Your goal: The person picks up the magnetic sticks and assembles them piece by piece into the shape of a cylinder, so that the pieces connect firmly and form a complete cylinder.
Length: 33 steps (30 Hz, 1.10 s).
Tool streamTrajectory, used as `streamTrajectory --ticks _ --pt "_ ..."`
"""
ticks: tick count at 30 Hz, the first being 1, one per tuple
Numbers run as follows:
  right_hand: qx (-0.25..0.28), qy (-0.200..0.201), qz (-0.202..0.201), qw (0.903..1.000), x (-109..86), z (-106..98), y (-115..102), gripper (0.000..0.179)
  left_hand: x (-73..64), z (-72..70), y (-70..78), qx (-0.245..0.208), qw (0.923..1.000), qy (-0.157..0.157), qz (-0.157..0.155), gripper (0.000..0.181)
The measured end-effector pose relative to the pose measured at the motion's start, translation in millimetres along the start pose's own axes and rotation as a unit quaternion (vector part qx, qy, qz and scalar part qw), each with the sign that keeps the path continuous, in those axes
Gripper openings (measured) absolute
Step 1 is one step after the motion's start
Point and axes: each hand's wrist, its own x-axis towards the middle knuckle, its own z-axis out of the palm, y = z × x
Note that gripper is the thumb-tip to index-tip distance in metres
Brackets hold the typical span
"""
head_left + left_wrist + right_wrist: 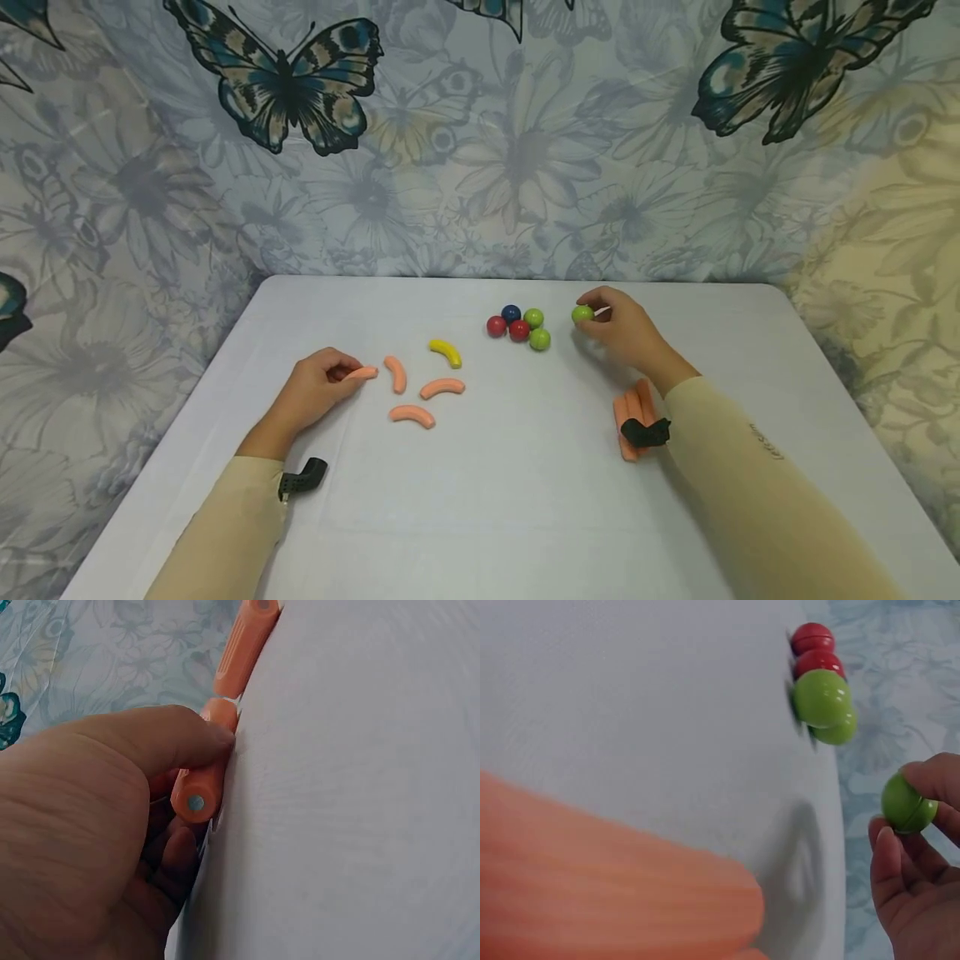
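With thumb and fingers, my left hand (311, 390) pinches a curved orange magnetic rod (365, 373) at the table's left side. A round metal spot shows on the rod's end (196, 802) in the left wrist view, and the rod lies close to the tabletop. Just right of it is another curved orange rod (395, 375). At the back right, my right hand (622, 327) holds a green ball (904, 804) between thumb and fingertips, above the table. Left of that hand sits a cluster of balls: two red (497, 326), one blue (511, 313) and two green (539, 339).
A yellow curved rod (446, 352) and two more orange curved rods (411, 416) lie mid-left on the white table (480, 508). Straight orange rods (626, 417) lie side by side under the right wrist, partly hidden by a black wrist mount (645, 432). Butterfly-patterned cloth (517, 167) hangs behind.
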Motion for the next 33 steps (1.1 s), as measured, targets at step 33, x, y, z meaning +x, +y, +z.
streamTrajectory --ticks 33 --pt "0.076 -0.024 -0.077 0.9939 -84.6 47 8 0.035 5.7 72.6 122.5 -0.06 0.9799 -0.103 0.161 0.01"
